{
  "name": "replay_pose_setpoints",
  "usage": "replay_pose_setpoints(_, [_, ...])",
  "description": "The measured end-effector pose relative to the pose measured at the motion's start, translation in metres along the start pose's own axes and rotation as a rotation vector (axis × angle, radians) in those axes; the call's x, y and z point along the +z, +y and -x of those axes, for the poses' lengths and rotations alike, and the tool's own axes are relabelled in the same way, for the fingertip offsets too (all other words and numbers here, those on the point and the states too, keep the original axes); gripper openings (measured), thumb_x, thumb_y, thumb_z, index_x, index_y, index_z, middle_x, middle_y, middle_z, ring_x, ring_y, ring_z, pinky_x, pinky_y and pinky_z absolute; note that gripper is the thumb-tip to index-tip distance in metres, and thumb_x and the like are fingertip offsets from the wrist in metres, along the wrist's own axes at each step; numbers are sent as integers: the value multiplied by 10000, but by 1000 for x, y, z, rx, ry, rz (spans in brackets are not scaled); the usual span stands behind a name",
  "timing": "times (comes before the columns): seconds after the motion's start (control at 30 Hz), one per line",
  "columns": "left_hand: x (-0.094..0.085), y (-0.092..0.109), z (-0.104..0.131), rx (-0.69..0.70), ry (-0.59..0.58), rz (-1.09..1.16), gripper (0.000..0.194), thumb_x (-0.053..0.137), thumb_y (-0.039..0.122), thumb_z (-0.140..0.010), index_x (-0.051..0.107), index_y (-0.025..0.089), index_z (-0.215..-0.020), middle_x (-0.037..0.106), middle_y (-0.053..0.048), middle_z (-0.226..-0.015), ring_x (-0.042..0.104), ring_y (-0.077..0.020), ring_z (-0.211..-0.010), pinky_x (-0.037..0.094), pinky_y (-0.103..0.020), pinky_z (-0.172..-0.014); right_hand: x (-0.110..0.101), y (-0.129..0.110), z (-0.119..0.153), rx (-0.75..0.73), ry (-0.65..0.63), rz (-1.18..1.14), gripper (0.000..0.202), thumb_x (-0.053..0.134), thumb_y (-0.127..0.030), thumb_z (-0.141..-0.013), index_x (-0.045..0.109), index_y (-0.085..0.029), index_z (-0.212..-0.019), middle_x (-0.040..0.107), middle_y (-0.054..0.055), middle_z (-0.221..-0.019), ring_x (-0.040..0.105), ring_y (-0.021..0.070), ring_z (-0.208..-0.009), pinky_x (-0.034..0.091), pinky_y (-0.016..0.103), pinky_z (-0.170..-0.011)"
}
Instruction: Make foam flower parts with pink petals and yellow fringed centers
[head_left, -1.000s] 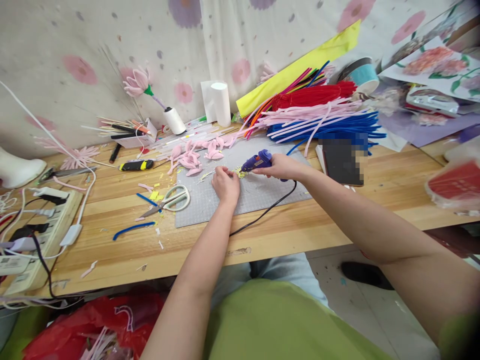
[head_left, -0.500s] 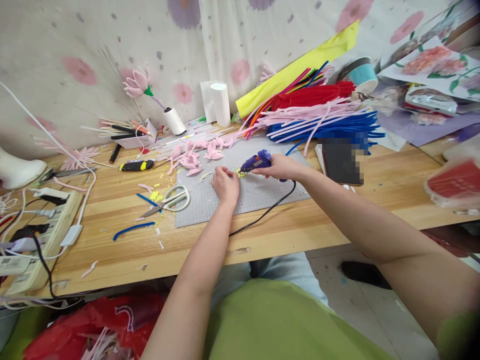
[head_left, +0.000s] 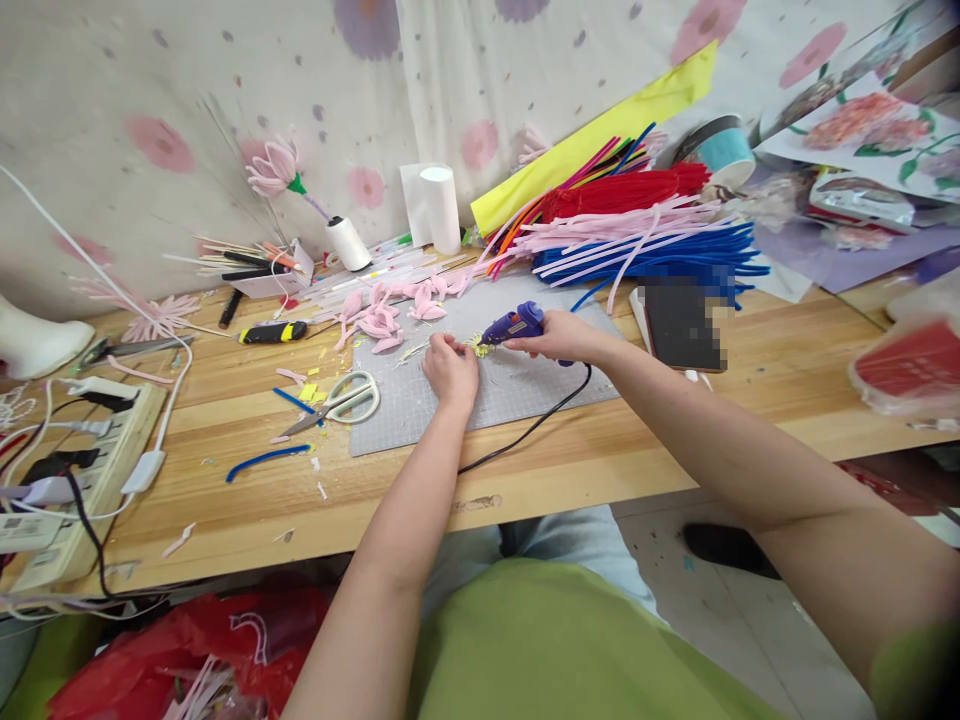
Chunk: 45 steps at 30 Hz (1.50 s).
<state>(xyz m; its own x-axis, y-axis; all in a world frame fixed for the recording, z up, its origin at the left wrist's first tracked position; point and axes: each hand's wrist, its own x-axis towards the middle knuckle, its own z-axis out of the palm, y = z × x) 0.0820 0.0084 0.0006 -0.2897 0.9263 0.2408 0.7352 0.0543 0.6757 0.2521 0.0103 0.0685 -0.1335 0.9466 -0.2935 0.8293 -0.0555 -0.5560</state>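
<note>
Over the grey cutting mat, my right hand is wrapped round a blue-purple hot glue gun. Its nozzle points left and meets a small yellow fringed piece. My left hand is closed at that piece, fingertips pinched on its stem end; thin pale strands stick out to the left. The gun's black cord curves across the mat to the table's front. Pink pipe-cleaner petals lie just behind my left hand. White-handled scissors rest at the mat's left edge.
Bundles of blue, pink and red pipe cleaners lie at the back right, beside a dark phone. A yellow-black utility knife and a power strip are on the left. A pink flower stands in a white spool.
Almost nothing differs. Both hands keep their places, with the glue gun's nozzle still at the yellow fringed piece.
</note>
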Motion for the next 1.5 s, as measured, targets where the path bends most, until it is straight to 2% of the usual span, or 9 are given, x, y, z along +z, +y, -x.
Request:
replay_pose_setpoints(0.23, [1, 0, 0, 2, 8, 1, 241, 557, 159, -734, 427, 211, -931, 659, -32, -853, 586, -211, -975, 366, -356, -880, 1, 10, 0, -5, 8, -41, 492, 573, -615, -714, 663, -131, -719, 650, 64, -653, 529, 104, -497, 377, 211, -428])
replay_pose_setpoints(0.53, [0, 0, 0, 4, 0, -11, 240, 560, 162, -735, 422, 218, -923, 662, -25, -862, 587, -211, -976, 366, -356, -881, 1, -7, 0, 0, 1, 20, 463, 592, -585, -715, 677, -130, -710, 628, 62, -600, 535, 125, -490, 392, 238, -452])
replay_pose_setpoints(0.77, [1, -1, 0, 8, -4, -9, 241, 557, 158, -738, 424, 218, -929, 657, -26, -862, 586, -217, -985, 364, -364, -885, 1, -2, -2, -8, 9, 42, 478, 573, -607, -719, 666, -141, -668, 604, 54, -561, 543, 132, -503, 382, 236, -453])
replay_pose_setpoints(1.03, [0, 0, 0, 5, -3, -17, 238, 553, 164, -740, 432, 210, -939, 661, -34, -858, 586, -221, -980, 368, -362, -880, -1, 4, 2, 4, 9, -64, 468, 587, -596, -714, 659, -134, -713, 610, 51, -586, 513, 107, -475, 376, 225, -430])
replay_pose_setpoints(1.27, [0, 0, 0, 6, -8, -4, 245, 547, 155, -736, 433, 210, -946, 659, -32, -849, 588, -223, -986, 369, -367, -885, 2, -2, 3, 21, 8, -49, 446, 579, -585, -728, 646, -145, -694, 620, 49, -611, 523, 107, -486, 383, 219, -435])
replay_pose_setpoints(1.5, [0, 0, 0, 1, -6, -12, 240, 548, 152, -736, 432, 215, -936, 656, -38, -867, 587, -223, -992, 369, -372, -891, 3, -5, -1, 4, 14, -11, 442, 577, -585, -735, 675, -154, -761, 607, 42, -570, 537, 121, -499, 382, 215, -432])
